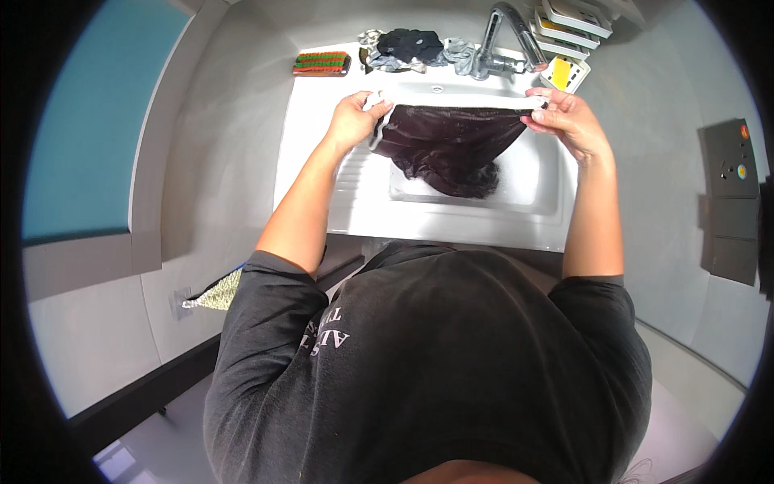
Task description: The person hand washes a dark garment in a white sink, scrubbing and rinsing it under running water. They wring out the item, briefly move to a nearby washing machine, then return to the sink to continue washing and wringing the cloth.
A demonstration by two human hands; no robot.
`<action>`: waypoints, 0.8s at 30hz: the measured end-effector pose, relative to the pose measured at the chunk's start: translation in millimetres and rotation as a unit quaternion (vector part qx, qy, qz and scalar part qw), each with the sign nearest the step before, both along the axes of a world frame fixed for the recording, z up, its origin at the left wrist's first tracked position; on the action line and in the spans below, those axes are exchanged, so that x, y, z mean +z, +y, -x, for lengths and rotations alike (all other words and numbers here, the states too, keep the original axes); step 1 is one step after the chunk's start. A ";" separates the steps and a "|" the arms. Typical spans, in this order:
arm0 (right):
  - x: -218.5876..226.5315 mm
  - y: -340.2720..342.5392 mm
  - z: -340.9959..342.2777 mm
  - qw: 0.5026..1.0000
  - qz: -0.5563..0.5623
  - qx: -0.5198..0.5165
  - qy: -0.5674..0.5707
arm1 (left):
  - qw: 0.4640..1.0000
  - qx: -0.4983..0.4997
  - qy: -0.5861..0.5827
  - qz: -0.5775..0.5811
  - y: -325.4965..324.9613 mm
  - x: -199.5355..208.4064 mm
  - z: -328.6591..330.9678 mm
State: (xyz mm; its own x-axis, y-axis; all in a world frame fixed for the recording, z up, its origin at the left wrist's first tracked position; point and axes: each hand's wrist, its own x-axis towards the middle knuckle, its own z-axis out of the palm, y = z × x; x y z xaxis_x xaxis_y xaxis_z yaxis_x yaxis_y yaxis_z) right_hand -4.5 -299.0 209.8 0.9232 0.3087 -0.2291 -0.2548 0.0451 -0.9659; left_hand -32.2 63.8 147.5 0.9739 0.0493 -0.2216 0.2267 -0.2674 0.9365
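Note:
A dark maroon garment with a white band (451, 145) is stretched between my two hands over the white sink (363, 214). My left hand (355, 121) pinches one end of the band. At the other end, my right hand (572, 125) grips it between thumb and fingers. The band runs nearly straight from hand to hand. Below it the wet-looking cloth hangs bunched, its lower part down in the basin near some whitish suds (516, 173). Whether it is underwear or shorts I cannot tell.
Behind the basin stands a chrome faucet (490, 40), with a pile of dark and grey cloths (409, 50) to its left. A scrub brush with red and green bristles (321, 63) lies at the back left corner. Stacked white trays (576, 28) and a yellow block (562, 73) sit back right.

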 end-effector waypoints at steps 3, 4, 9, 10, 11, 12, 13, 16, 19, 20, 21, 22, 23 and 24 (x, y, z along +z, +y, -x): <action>11.1 14.9 -6.0 0.987 0.117 0.074 -0.084 | 0.995 0.102 -0.022 0.001 13.8 -14.1 18.9; 4.9 34.2 -10.3 0.983 0.132 0.089 -0.089 | 0.991 0.128 -0.032 -0.021 17.5 -13.4 26.0; -47.9 163.7 -45.1 0.850 0.337 0.035 -0.404 | 0.954 0.299 0.019 -0.009 71.5 -37.0 85.2; -58.9 191.7 -55.9 0.834 0.326 0.016 -0.444 | 0.945 0.322 0.034 -0.044 88.7 -51.2 99.3; -68.5 216.3 -65.7 0.808 0.339 0.016 -0.482 | 0.941 0.326 0.052 -0.080 98.9 -62.7 111.3; -68.0 240.4 -69.1 0.788 0.425 0.062 -0.441 | 0.933 0.330 0.074 -0.120 107.0 -70.7 124.6; -84.3 255.3 -79.6 0.748 0.449 0.068 -0.484 | 0.926 0.301 0.091 -0.209 105.7 -64.6 128.2; -133.7 297.0 -87.8 0.685 0.531 0.167 -0.470 | 0.848 0.238 -0.007 -0.474 74.5 -61.7 137.9; -216.1 316.7 -99.7 0.744 0.502 0.249 -0.363 | 0.845 0.005 -0.038 -0.534 62.5 -83.5 132.8; -228.1 323.9 -90.3 0.735 0.502 0.233 -0.392 | 0.818 -0.020 0.006 -0.575 52.1 -105.1 138.6; -237.6 326.3 -82.6 0.725 0.505 0.212 -0.417 | 0.840 -0.023 0.045 -0.540 45.9 -112.4 139.1; -225.3 330.8 -55.0 0.741 0.478 0.195 -0.429 | 0.844 -0.015 0.068 -0.531 45.2 -110.2 139.7; -234.6 329.0 -48.1 0.778 0.413 0.181 -0.437 | 0.850 -0.029 0.064 -0.522 43.3 -105.4 130.5; -245.9 328.0 -38.6 0.810 0.345 0.171 -0.442 | 0.857 -0.041 0.065 -0.510 41.4 -103.7 124.2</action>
